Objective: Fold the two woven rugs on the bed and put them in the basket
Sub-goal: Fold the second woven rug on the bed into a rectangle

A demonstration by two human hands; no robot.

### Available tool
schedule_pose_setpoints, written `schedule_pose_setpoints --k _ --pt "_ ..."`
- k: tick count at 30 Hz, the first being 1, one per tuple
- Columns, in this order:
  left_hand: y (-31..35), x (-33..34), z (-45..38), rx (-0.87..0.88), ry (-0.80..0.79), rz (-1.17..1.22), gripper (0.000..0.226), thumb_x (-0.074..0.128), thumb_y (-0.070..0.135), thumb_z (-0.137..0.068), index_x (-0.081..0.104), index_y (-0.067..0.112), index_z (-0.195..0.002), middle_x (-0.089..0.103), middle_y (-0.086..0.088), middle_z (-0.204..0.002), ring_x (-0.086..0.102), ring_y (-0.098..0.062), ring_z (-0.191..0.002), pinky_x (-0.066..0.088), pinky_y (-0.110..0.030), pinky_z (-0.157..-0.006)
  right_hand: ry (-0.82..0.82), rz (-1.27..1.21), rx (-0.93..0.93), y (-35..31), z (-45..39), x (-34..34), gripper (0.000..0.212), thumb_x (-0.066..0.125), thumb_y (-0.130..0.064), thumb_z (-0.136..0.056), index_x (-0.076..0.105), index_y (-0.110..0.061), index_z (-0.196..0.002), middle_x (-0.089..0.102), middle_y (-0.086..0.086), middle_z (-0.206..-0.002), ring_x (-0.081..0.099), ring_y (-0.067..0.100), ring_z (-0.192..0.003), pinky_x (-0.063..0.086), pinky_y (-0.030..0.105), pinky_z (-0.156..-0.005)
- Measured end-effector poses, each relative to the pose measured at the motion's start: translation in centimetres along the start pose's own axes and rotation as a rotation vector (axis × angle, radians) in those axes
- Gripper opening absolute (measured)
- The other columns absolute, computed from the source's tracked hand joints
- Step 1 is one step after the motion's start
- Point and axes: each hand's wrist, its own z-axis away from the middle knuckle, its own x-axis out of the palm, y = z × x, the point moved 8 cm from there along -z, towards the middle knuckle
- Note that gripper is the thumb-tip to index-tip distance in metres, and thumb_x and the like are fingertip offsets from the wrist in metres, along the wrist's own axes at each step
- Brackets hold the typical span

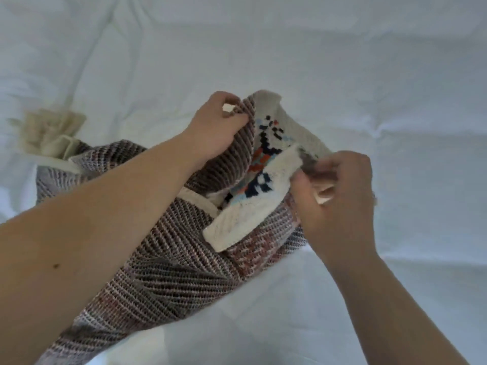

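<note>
Both rugs lie bunched together on the white bed, and neither is folded yet. The left hand pinches an upper edge of the striped brown rug, lifting it above the heap. Just beside it, toward the person's right, the right hand grips a fold where the striped weave meets the cream patterned rug, which sits nested inside the striped one. The step in hand looks like separating the two, or finding corners to start a fold. Next, each hand probably needs a matching corner of one rug. Beyond the striped rug's far left end shows a cream tassel fringe. No basket is visible.
</note>
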Motion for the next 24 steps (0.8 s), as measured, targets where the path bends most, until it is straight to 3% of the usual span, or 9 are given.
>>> schedule_pose_setpoints --k 2,5,7,10,14,17,20,22,24 --pt "-0.8 -0.1 1.3 0.156 0.024 -0.375 0.035 0.062 0.034 -0.094 0.048 0.024 -0.124 0.057 0.007 -0.111 0.057 -0.015 -0.098 0.045 -0.031 -0.085 -0.163 0.128 0.022 1.0 -0.1 3.4 0.031 0.069 -0.044 -0.088 0.052 -0.027 -0.108 0.051 -0.007 -0.105 0.052 0.009 -0.095 0.044 0.021 -0.080" --pt "-1.1 -0.3 5.2 0.605 0.093 -0.840 0.018 0.065 0.040 -0.088 0.063 0.023 -0.096 0.057 0.007 -0.092 0.055 -0.018 -0.089 0.044 -0.034 -0.078 -0.340 0.229 0.050 2.5 0.8 6.9 0.054 0.067 -0.058 -0.084 0.057 -0.026 -0.126 0.057 -0.009 -0.120 0.054 0.010 -0.111 0.048 0.036 -0.096" --pt "-4.6 1.0 5.8 0.506 -0.184 -1.047 0.021 0.058 0.047 -0.092 0.068 0.029 -0.093 0.064 0.009 -0.088 0.061 -0.017 -0.088 0.047 -0.032 -0.074 -0.381 0.313 0.048 3.0 1.1 8.1 0.063 0.062 -0.067 -0.080 0.057 -0.027 -0.130 0.060 -0.009 -0.126 0.055 0.014 -0.116 0.048 0.045 -0.098" --pt "-9.4 2.1 5.9 0.194 -0.507 -1.077 0.025 0.050 0.044 -0.098 0.063 0.034 -0.117 0.069 0.008 -0.104 0.064 -0.020 -0.097 0.053 -0.035 -0.081 -0.458 0.452 0.095 4.0 1.2 9.4 0.076 0.054 -0.072 -0.081 0.049 -0.026 -0.141 0.052 -0.005 -0.141 0.047 0.022 -0.129 0.041 0.045 -0.106" --pt "-9.7 2.2 5.7 0.150 -0.597 -1.074 0.032 0.050 0.033 -0.094 0.054 0.039 -0.125 0.064 0.011 -0.108 0.060 -0.018 -0.099 0.054 -0.038 -0.081 -0.473 0.561 0.167 4.4 0.7 9.3 0.070 0.057 -0.060 -0.087 0.042 -0.026 -0.145 0.053 -0.006 -0.141 0.038 0.026 -0.131 0.032 0.043 -0.106" --pt "-10.5 2.2 6.4 0.122 -0.695 -1.123 0.034 0.054 0.036 -0.088 0.052 0.037 -0.122 0.058 0.013 -0.109 0.057 -0.015 -0.101 0.053 -0.036 -0.083 -0.505 0.590 0.212 4.6 0.2 9.3 0.051 0.058 -0.051 -0.088 0.049 -0.027 -0.132 0.066 -0.006 -0.111 0.045 0.026 -0.118 0.031 0.044 -0.102" --pt "-10.6 2.3 6.6 0.125 -0.693 -1.156 0.027 0.053 0.036 -0.089 0.051 0.035 -0.116 0.057 0.011 -0.106 0.057 -0.015 -0.099 0.052 -0.035 -0.080 -0.599 0.605 0.198 4.7 0.1 10.1 0.035 0.061 -0.041 -0.087 0.054 -0.028 -0.119 0.062 -0.011 -0.085 0.056 0.020 -0.096 0.031 0.044 -0.105" --pt "-10.1 2.3 6.4 0.153 -0.630 -1.207 0.004 0.051 0.029 -0.092 0.053 0.031 -0.096 0.058 0.010 -0.096 0.059 -0.017 -0.094 0.052 -0.036 -0.078 -0.688 0.686 0.191 4.9 0.1 10.5 0.043 0.063 -0.040 -0.084 0.049 -0.027 -0.122 0.061 -0.011 -0.095 0.057 0.019 -0.096 0.028 0.047 -0.110" --pt "-9.8 2.2 6.2 0.166 -0.549 -1.210 0.009 0.051 0.027 -0.093 0.051 0.029 -0.084 0.058 0.010 -0.090 0.060 -0.018 -0.088 0.050 -0.034 -0.072 -0.774 0.731 0.231 5.3 0.3 10.6 0.068 0.066 -0.039 -0.081 0.035 -0.028 -0.140 0.060 -0.010 -0.100 0.057 0.020 -0.103 0.024 0.048 -0.114"
